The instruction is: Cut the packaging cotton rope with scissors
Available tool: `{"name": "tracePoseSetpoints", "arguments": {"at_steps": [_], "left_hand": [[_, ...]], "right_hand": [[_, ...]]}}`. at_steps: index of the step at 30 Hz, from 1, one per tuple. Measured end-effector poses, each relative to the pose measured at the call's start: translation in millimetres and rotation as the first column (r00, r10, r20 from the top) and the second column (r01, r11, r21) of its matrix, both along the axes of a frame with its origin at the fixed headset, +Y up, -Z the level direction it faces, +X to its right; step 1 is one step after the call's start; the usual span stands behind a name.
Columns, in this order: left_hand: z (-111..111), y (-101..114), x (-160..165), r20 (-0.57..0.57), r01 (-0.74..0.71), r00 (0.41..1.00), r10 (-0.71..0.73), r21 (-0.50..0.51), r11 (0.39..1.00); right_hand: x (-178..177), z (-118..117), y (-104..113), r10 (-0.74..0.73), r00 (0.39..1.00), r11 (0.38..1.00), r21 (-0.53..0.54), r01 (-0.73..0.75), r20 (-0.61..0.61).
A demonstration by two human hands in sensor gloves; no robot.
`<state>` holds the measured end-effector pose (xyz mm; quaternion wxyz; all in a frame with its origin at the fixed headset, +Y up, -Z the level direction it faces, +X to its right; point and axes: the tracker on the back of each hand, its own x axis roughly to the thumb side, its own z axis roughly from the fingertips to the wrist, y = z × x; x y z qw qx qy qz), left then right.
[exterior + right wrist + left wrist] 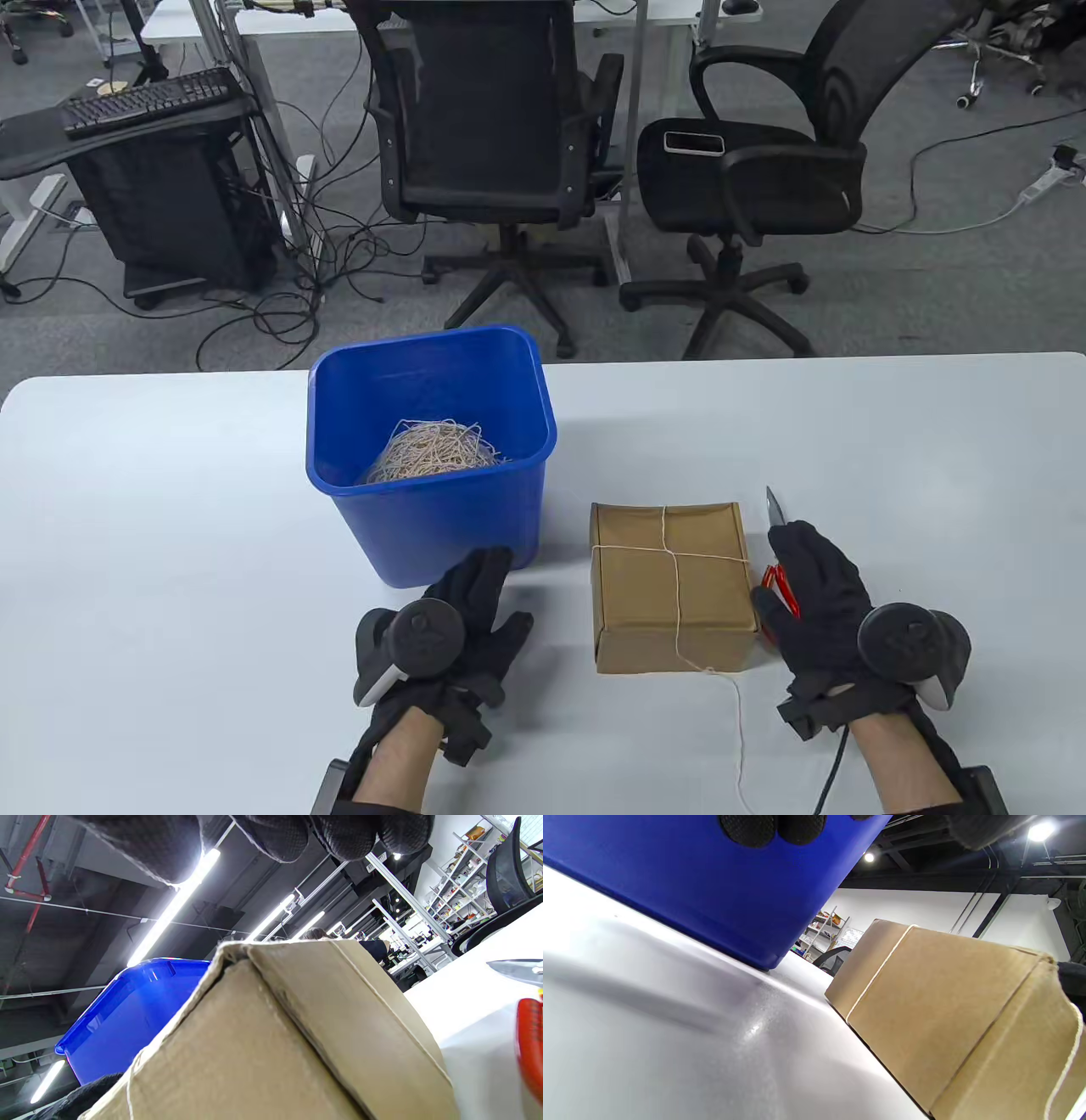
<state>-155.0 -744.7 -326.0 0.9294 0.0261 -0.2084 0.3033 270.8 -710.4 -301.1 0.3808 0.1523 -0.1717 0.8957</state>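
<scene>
A brown cardboard box (636, 594) lies on the white table, tied crosswise with white cotton rope (676, 556). A loose rope end (740, 730) trails toward the front edge. Red-handled scissors (776, 543) lie just right of the box, blade tip pointing away. My right hand (806, 577) lies over the scissors, fingers spread above the handles; the right wrist view shows the red handle (530, 1043) and blade (517, 971) on the table, fingers (275, 832) above. My left hand (488, 594) is open and empty, left of the box, fingertips at the blue bin (433, 518).
The blue bin holds a tangle of cut rope (433, 454). In the left wrist view the bin wall (712, 891) and the box (946, 1005) stand close together. Two black office chairs (509, 127) stand beyond the table's far edge.
</scene>
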Motion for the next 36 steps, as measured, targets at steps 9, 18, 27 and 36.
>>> {"name": "tracePoseSetpoints", "arguments": {"at_steps": [9, 18, 27, 36], "left_hand": [[4.6, 2.6, 4.0, 0.017, 0.015, 1.0, -0.015, 0.018, 1.0], [3.5, -1.9, 0.2, 0.012, 0.006, 1.0, -0.006, 0.0, 1.0], [1.8, -1.8, 3.7, 0.032, -0.05, 0.998, 0.05, -0.013, 0.999], [1.0, -4.5, 7.4, 0.049, -0.079, 0.996, 0.08, -0.034, 0.996]], "right_hand": [[-1.3, 2.6, 3.8, -0.001, 1.0, 1.0, 0.022, 0.001, -0.006], [0.1, 3.0, 4.0, 0.002, 1.0, 1.0, 0.018, -0.002, 0.002], [2.3, 3.5, 5.3, 0.007, 1.0, 1.0, 0.022, -0.007, 0.017], [1.3, 3.9, 5.5, 0.016, 1.0, 0.999, 0.028, -0.017, 0.016]]}}
